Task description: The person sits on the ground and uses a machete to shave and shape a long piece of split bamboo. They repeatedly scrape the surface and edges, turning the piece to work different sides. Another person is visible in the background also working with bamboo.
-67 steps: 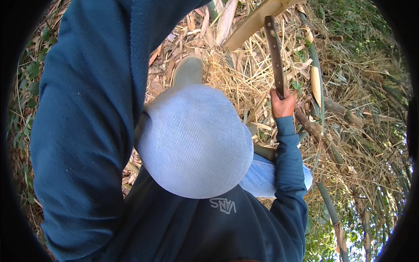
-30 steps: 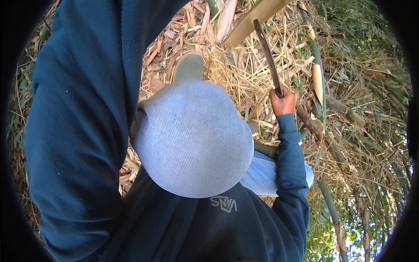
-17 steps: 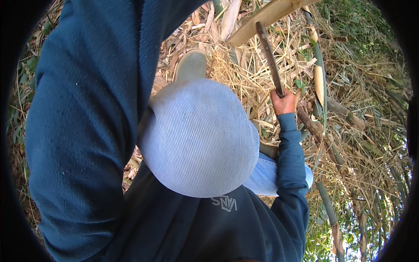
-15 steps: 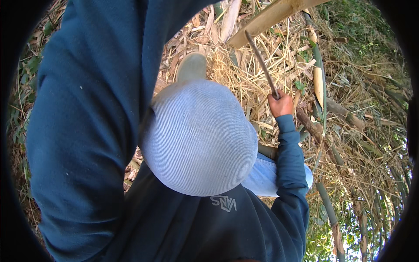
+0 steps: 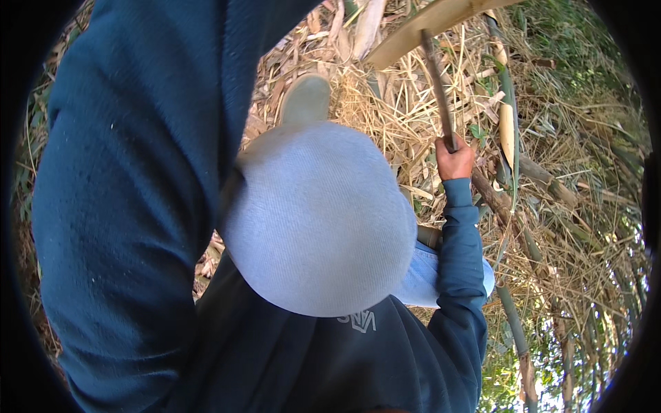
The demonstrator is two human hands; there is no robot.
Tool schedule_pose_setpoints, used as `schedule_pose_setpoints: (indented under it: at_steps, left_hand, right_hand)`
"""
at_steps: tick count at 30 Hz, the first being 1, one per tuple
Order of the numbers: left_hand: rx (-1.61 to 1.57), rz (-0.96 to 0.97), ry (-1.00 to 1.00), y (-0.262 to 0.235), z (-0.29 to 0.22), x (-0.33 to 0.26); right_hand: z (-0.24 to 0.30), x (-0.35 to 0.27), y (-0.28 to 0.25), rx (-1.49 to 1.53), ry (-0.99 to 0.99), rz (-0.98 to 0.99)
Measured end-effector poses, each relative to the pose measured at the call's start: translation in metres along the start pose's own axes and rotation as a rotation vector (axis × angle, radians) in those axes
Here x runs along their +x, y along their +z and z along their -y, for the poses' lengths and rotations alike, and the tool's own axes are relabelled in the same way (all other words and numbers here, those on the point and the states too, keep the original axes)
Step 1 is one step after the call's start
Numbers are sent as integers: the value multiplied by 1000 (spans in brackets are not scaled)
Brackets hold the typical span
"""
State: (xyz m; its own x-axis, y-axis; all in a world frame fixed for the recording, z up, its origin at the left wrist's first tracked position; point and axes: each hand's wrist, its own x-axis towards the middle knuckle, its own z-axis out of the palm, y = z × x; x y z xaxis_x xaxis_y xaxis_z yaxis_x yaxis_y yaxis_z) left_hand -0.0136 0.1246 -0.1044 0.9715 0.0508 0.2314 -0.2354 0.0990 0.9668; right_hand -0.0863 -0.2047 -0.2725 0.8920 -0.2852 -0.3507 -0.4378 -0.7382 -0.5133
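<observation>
My right hand [image 5: 456, 160], at the right of centre, is closed round the lower end of a machete [image 5: 438, 89]. Its long, dark, narrow blade points away from me, and the tip appears over the edge of a pale bamboo pole [image 5: 447, 24]; whether they touch, I cannot tell. That pole slants across the far edge of the view, and its ends are cut off there. My left arm [image 5: 131, 193], in a dark blue sleeve, fills the left side and reaches past the far edge. The left hand is out of view.
Dry leaves and straw [image 5: 385, 110] litter the ground around my boot [image 5: 306, 100]. To the right lie a peeled pale piece of bamboo [image 5: 507, 134], brown sticks [image 5: 492, 196] and green stems [image 5: 513, 320]. Tangled brush [image 5: 592, 172] rises behind them.
My right hand has moved slightly right and away from me. The machete has swung with it, its tip shifting right and farther up against the pole in view. The pole has hardly moved.
</observation>
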Motion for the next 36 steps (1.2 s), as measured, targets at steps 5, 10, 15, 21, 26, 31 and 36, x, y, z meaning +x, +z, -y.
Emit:
schedule_pose_setpoints:
  at_steps: [5,10,15,21,26,31,36]
  left_hand:
    - [6,-1,-1,0,0,-4]
    - [12,-3,-5,-2,-3,-8]
    - [16,-7,-12,-3,-5,-11]
    - [29,-15,-20,-4,-5,-13]
    - [38,-21,-17,-6,-3,-13]
    - [39,-18,-21,-3,-5,-13]
    - [57,-15,-22,-5,-6,-16]
  right_hand:
    - [9,0,-8,-42,-10,4]
    - [-8,4,6,-27,1,26]
    - [5,0,0,12,61,34]
    - [0,-5,7,12,104,40]
    - [-7,5,7,-186,-16,78]
    - [9,0,2,108,80,-3]
    - [1,-4,11,-118,13,26]
